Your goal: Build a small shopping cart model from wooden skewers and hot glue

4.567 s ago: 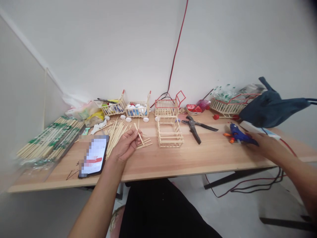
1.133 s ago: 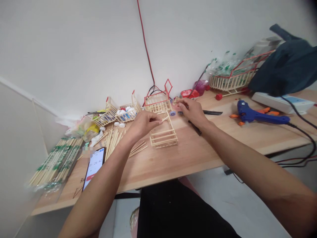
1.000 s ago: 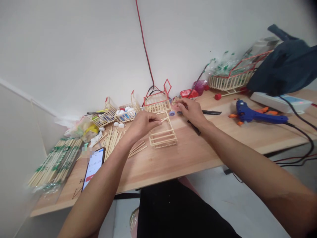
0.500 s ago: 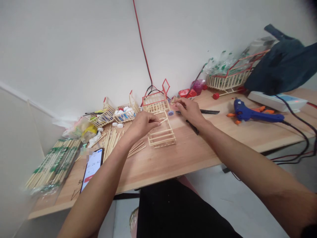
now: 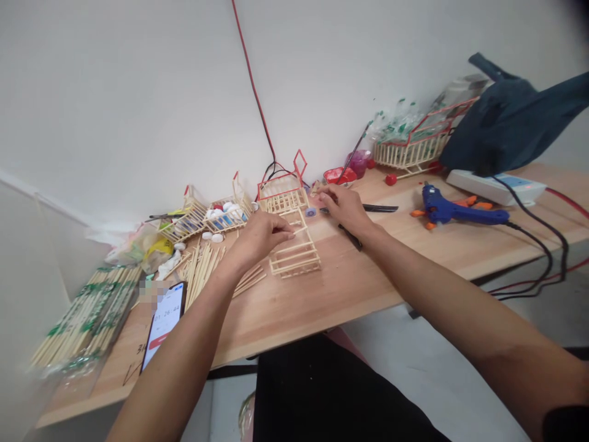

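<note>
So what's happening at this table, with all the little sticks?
A person sits at a wooden table. The left hand pinches a short stick at an unpainted stick frame. The right hand rests on the table near black pliers. A blue glue gun lies untouched to the right.

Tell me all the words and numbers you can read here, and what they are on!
"01:26:44", roughly, on the phone screen; the digits are small, so the reading is unsure.
Dark marks on the table by the phone's lower corner: too blurred to read.
Green print on the chopstick packs: too small to read.
Glue gun and power strip: no readable text.
</note>
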Demonstrator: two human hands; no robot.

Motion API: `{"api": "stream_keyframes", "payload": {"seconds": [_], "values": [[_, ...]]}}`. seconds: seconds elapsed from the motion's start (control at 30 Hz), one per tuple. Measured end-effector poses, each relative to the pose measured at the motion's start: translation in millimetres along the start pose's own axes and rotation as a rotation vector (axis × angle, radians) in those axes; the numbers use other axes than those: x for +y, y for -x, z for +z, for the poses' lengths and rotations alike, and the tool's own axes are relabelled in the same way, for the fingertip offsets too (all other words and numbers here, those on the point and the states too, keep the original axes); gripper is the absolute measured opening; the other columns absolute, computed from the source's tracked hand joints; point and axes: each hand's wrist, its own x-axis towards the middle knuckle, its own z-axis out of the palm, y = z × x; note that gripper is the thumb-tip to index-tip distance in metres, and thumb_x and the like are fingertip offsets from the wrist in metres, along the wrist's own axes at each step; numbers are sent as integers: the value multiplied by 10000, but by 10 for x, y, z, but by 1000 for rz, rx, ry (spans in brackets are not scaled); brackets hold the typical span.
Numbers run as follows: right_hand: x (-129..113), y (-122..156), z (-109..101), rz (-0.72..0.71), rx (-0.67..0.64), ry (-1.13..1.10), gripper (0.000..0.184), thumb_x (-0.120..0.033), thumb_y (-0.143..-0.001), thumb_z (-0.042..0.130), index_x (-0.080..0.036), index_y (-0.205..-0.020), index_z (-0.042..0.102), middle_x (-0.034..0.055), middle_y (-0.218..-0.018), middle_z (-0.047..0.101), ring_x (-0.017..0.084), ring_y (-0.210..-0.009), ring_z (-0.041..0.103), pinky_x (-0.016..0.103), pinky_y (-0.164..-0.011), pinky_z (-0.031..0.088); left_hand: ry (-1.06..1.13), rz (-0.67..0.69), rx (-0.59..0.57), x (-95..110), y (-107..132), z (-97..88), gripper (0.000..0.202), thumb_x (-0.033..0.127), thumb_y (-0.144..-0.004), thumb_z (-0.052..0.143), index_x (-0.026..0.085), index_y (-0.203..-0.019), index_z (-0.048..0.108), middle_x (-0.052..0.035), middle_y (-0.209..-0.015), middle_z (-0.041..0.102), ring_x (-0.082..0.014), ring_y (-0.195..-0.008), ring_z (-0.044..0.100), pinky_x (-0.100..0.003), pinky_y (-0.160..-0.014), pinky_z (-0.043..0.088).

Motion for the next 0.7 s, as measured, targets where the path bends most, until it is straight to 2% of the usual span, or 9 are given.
{"api": "stream_keyframes", "payload": {"seconds": [0.17, 0.4, 0.7], "values": [[-31, -2, -15, -9, -4, 18, 220, -256, -880, 503, -174, -962, 690, 79, -940, 736, 220, -836, 653, 338, -776, 476, 3, 29, 4, -11, -5, 15, 82, 159, -757, 679, 160, -690, 727, 0, -656, 684, -114, -606, 587, -219, -596, 391], [-4, -8, -6, -5, 0, 20, 221, -247, -865, 506, -175, -966, 689, 71, -904, 732, 215, -796, 641, 333, -756, 473, -9, -9, -29, 25, -18, 37, 96, 164, -756, 677, 145, -672, 718, 4, -601, 654, -115, -587, 579, -212, -563, 367], [2, 2, -6, 4, -5, 33, 216, -239, -870, 509, -169, -967, 689, 76, -902, 730, 213, -790, 641, 327, -762, 471, -63, 46, -8, 45, -11, -2, 111, 164, -758, 677, 150, -650, 695, 18, -587, 624, -100, -559, 531, -220, -566, 346]]}}
